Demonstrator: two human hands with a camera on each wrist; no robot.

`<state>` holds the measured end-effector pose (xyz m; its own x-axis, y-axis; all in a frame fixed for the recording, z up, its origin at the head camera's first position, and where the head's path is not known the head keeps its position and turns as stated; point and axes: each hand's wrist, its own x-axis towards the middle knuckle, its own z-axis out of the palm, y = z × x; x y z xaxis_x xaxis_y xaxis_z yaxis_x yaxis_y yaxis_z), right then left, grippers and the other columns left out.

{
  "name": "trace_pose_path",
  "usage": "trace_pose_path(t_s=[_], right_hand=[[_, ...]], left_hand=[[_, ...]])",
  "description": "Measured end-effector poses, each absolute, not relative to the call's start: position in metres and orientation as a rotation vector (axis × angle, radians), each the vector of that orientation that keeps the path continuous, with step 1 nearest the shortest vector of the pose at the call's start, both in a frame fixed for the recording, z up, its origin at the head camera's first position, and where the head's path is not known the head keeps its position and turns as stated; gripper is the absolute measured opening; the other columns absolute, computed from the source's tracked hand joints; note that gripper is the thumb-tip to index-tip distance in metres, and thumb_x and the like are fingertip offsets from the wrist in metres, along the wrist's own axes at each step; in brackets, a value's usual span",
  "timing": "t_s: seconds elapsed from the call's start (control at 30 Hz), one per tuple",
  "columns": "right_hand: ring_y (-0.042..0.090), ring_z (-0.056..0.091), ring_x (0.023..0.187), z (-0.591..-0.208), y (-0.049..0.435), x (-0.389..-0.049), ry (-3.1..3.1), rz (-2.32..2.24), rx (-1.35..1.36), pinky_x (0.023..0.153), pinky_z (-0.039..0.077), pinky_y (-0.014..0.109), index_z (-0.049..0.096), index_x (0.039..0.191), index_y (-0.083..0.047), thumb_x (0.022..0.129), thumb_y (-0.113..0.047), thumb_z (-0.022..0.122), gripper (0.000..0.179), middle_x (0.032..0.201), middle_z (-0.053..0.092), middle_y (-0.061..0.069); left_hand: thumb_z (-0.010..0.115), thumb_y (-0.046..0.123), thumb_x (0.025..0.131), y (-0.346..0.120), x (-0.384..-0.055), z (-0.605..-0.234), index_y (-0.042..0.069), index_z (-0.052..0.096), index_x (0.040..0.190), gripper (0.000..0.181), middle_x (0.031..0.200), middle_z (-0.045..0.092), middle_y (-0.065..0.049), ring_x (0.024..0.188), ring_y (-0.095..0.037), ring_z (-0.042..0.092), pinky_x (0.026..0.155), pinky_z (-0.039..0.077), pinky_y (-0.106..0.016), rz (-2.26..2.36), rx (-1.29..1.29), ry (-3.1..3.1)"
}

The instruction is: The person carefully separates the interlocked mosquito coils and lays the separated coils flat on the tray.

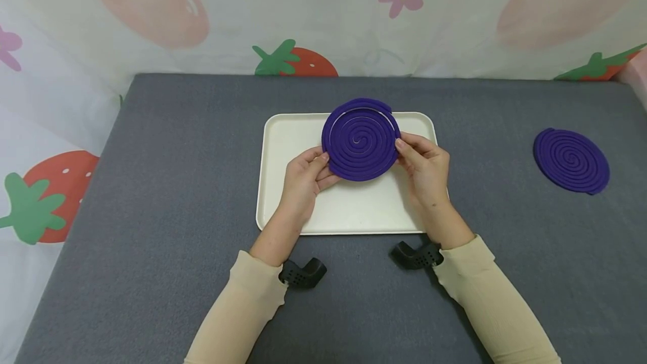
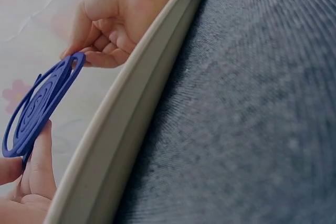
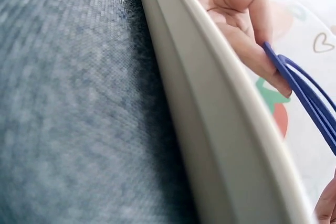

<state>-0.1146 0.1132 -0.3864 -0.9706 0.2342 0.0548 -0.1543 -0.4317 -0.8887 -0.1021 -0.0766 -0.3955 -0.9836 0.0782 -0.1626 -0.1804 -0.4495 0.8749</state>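
Both hands hold a purple spiral coaster (image 1: 360, 142) up over the white tray (image 1: 364, 212), its coiled face toward the head camera. My left hand (image 1: 305, 178) pinches its lower left rim, thumb in front and fingers behind. At the right rim, my right hand (image 1: 424, 164) pinches it between thumb and fingers. A curved gap shows between the outer ring and the inner coils. From the left wrist, the coaster (image 2: 37, 108) looks tilted, with its outer ring standing apart. Only its thin edge (image 3: 310, 100) appears in the right wrist view.
A second purple spiral coaster (image 1: 571, 160) lies flat on the grey cloth-covered table (image 1: 177, 184), right of the tray. Behind the table hangs a white curtain (image 1: 343, 16) printed with strawberries and flowers. The tray's raised rim (image 2: 126, 108) crosses the left wrist view.
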Motion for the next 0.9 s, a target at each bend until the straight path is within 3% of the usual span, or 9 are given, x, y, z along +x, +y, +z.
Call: trace_pose_path(t_s=[0.4, 0.67, 0.9], right_hand=[[0.011, 0.059, 0.059, -0.3849, 0.1131, -0.1134, -1.464, 2.498, -0.014, 0.054, 0.050, 0.019, 0.073, 0.079, -0.005, 0.085, 0.017, 0.055, 0.029, 0.073, 0.068, 0.005], [0.010, 0.055, 0.056, -0.3850, 0.1152, -0.1147, -1.416, 2.558, -0.140, 0.051, 0.047, 0.018, 0.071, 0.076, -0.005, 0.086, 0.015, 0.052, 0.030, 0.070, 0.065, 0.004], [0.011, 0.056, 0.059, -0.3839, 0.1172, -0.1144, -1.420, 2.576, -0.223, 0.053, 0.045, 0.019, 0.070, 0.076, -0.006, 0.088, 0.012, 0.053, 0.028, 0.071, 0.064, 0.003]], left_hand=[[0.040, -0.002, 0.099, -0.0777, -0.1021, -0.3933, -0.018, 0.049, 0.119, 0.027, 0.083, 0.068, -0.005, 0.075, -0.012, 0.068, 0.074, 0.056, -0.032, 2.558, -0.178, 1.462], [0.044, -0.002, 0.095, -0.0760, -0.1004, -0.3947, -0.007, 0.055, 0.101, 0.013, 0.082, 0.068, -0.002, 0.074, -0.012, 0.067, 0.070, 0.057, -0.028, 2.542, -0.028, 1.568], [0.048, -0.010, 0.092, -0.0744, -0.0973, -0.3925, -0.004, 0.053, 0.102, 0.012, 0.087, 0.068, -0.002, 0.077, -0.011, 0.066, 0.073, 0.056, -0.027, 2.501, 0.131, 1.601]])
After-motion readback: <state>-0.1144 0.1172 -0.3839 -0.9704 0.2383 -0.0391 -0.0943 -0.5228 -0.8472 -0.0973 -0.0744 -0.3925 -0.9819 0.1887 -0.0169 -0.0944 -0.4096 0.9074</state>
